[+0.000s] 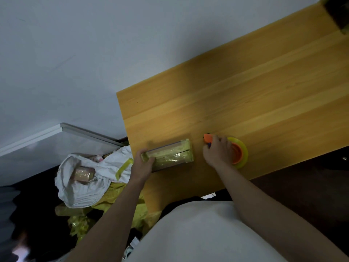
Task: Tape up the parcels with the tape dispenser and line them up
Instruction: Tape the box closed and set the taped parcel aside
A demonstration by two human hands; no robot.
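A yellow-green parcel (172, 155) wrapped in tape lies on the wooden table (245, 95) near its left front corner. My left hand (142, 163) grips the parcel's left end, thumb on top. To the right, my right hand (217, 151) holds the orange tape dispenser (208, 139), which carries a roll of yellow tape (240, 154) and rests on the table. The hand covers most of the dispenser's body.
On the floor left of the table, a white bag (83, 188) holds another parcel (81, 173), with crumpled yellow wrapping (105, 208) beneath it. A dark object (338, 12) sits at the table's far right corner. A grey wall runs behind.
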